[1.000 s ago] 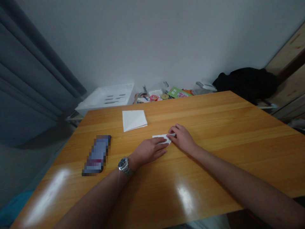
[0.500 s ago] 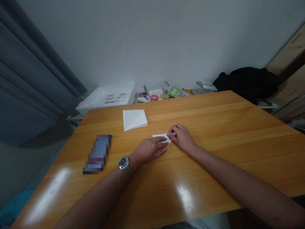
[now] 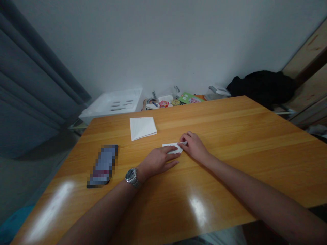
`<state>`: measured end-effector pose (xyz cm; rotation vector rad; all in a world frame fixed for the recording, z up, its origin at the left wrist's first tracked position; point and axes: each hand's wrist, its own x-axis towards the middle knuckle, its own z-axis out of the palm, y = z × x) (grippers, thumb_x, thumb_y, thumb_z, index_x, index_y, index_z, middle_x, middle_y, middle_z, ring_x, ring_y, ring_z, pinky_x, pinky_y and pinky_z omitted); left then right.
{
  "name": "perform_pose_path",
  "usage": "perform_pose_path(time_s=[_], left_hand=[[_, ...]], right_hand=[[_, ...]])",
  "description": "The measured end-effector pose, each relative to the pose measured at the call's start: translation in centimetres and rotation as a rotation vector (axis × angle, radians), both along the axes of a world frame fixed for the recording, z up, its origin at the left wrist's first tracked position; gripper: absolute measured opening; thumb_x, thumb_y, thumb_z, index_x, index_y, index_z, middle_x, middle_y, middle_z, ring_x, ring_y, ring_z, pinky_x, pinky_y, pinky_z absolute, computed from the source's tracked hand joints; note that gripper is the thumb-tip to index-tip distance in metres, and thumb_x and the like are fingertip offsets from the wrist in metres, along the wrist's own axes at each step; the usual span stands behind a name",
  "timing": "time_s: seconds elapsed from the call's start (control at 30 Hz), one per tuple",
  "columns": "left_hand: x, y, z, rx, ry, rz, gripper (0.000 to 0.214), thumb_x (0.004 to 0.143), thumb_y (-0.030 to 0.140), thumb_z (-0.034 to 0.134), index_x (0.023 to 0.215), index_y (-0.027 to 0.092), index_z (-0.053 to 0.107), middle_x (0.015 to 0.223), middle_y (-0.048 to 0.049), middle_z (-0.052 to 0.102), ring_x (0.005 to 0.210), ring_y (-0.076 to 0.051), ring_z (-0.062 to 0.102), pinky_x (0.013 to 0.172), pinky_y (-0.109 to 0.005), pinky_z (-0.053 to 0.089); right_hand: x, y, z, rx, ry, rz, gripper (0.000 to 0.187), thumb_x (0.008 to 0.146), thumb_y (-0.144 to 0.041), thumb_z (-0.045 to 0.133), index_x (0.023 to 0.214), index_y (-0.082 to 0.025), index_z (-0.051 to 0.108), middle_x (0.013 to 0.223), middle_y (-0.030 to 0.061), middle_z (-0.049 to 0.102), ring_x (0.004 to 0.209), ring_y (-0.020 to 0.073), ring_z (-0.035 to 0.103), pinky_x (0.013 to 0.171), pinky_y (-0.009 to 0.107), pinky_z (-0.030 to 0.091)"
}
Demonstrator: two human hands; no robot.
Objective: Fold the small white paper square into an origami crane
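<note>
A small folded piece of white paper point(image 3: 174, 150) lies on the wooden table point(image 3: 214, 126), partly covered by my fingers. My left hand point(image 3: 160, 161), with a metal watch point(image 3: 131, 176) on its wrist, rests flat with fingers stretched over the paper. At the paper's right end, my right hand point(image 3: 192, 144) pinches a raised tip between thumb and fingers. Beyond my left hand lies a stack of white lined paper point(image 3: 143, 128).
A phone point(image 3: 103, 166), its screen blurred, lies on the left of the table. Past the far edge stand a white tray point(image 3: 120, 97), a green packet point(image 3: 189, 98) and other small items. Black cloth point(image 3: 263, 88) sits at the back right; a grey curtain point(image 3: 33, 85) hangs at left.
The whole view has shifted slightly. Both hands keep about the same hold on the folded paper; no other clear movement shows.
</note>
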<state>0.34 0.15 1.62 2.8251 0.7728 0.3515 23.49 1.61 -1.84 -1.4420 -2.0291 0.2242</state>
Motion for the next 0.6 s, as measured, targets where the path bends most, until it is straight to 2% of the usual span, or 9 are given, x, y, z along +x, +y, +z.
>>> perform_pose_path(time_s=[0.3,0.43,0.6], left_hand=[[0.0,0.0,0.2,-0.030,-0.014,-0.011,0.041,0.101,0.047,0.046,0.132,0.027,0.062,0.145,-0.0049,0.056,0.130,-0.022,0.056,0.111,-0.037,0.045],[0.0,0.0,0.3,-0.031,-0.027,-0.006,0.041,0.100,0.048,0.047,0.132,0.028,0.063,0.144,-0.0046,0.057,0.129,-0.022,0.056,0.110,-0.037,0.046],[0.0,0.0,0.4,-0.051,-0.019,-0.007,0.042,0.100,0.049,0.047,0.133,0.028,0.062,0.145,-0.0046,0.056,0.130,-0.023,0.055,0.110,-0.038,0.046]], right_hand=[[0.3,0.1,-0.2,0.007,0.098,0.011,0.010,0.086,-0.027,0.071,0.085,-0.020,0.064,0.088,0.0044,0.059,0.087,0.0213,0.057,0.078,0.033,0.045],[0.7,-0.2,0.3,0.022,0.178,0.008,0.013,0.091,-0.029,0.065,0.101,-0.021,0.068,0.099,0.0076,0.059,0.094,0.0226,0.059,0.085,0.036,0.049],[1.4,-1.5,1.6,0.049,0.103,0.136,0.025,0.095,-0.029,0.060,0.117,-0.021,0.069,0.102,0.0091,0.058,0.098,0.0234,0.059,0.090,0.038,0.049]])
